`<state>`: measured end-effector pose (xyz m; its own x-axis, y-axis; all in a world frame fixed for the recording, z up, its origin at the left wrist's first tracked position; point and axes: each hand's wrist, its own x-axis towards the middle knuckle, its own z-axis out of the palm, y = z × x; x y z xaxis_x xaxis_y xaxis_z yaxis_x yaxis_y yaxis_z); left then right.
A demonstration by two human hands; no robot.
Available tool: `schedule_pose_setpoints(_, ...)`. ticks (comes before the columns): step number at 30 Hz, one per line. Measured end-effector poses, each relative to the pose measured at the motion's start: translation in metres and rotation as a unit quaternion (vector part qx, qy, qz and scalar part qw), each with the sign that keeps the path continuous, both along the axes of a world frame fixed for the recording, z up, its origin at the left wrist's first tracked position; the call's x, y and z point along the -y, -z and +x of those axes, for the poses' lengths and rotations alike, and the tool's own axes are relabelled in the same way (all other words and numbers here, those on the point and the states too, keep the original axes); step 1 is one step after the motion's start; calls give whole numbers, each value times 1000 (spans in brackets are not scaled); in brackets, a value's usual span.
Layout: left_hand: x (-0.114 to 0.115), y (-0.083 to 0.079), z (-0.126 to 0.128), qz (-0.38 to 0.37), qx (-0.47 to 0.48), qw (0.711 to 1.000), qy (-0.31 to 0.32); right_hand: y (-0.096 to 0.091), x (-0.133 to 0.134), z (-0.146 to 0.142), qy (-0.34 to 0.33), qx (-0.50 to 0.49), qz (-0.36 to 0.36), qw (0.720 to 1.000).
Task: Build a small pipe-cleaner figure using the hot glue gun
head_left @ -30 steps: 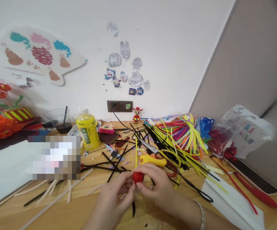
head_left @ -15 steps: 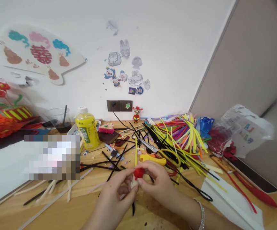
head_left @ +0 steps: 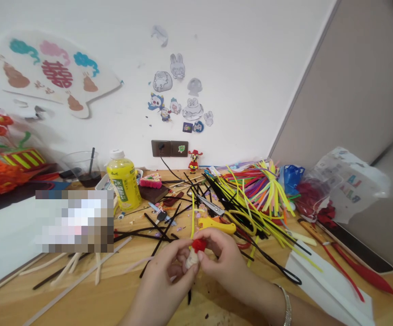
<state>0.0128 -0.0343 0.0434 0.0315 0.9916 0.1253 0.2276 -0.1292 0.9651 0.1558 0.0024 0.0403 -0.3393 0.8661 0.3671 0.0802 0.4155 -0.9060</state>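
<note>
My left hand (head_left: 164,278) and my right hand (head_left: 223,262) meet low over the wooden table (head_left: 114,294). Both pinch one small piece between the fingertips: a fuzzy red tuft (head_left: 198,245) on top with a pale cream part (head_left: 192,260) under it. A black pipe cleaner (head_left: 189,296) shows just below the hands. The right wrist wears a silver bracelet (head_left: 287,305).
Loose black pipe cleaners (head_left: 155,231) and a heap of coloured ones (head_left: 254,190) lie beyond the hands, with yellow-handled pliers (head_left: 216,225), scissors (head_left: 210,204) and a yellow drink bottle (head_left: 123,181). White paper (head_left: 332,285) with red stems lies to the right; white board to the left.
The hands have turned the piece: the red tuft rose slightly and the cream part below it came into view. The hands stayed at the same spot.
</note>
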Motion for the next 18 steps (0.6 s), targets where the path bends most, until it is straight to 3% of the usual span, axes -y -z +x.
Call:
schedule_pose_setpoints(4, -2, 4, 3, -16, 101, 994, 32, 1, -1, -1, 0, -31, -52, 998)
schedule_pose_setpoints(7, -2, 7, 4, -63, 126, 989, 46, 3, -3, -2, 4, -51, -72, 996)
schedule_pose_setpoints(13, -4, 8, -1, -57, 64, 996, 35, 4, -11, -3, 12, -91, -112, 989)
schedule_pose_setpoints(18, -5, 3, -6, 12, -79, 997, -14, 8, -27, -1, 43, -109, -117, 986)
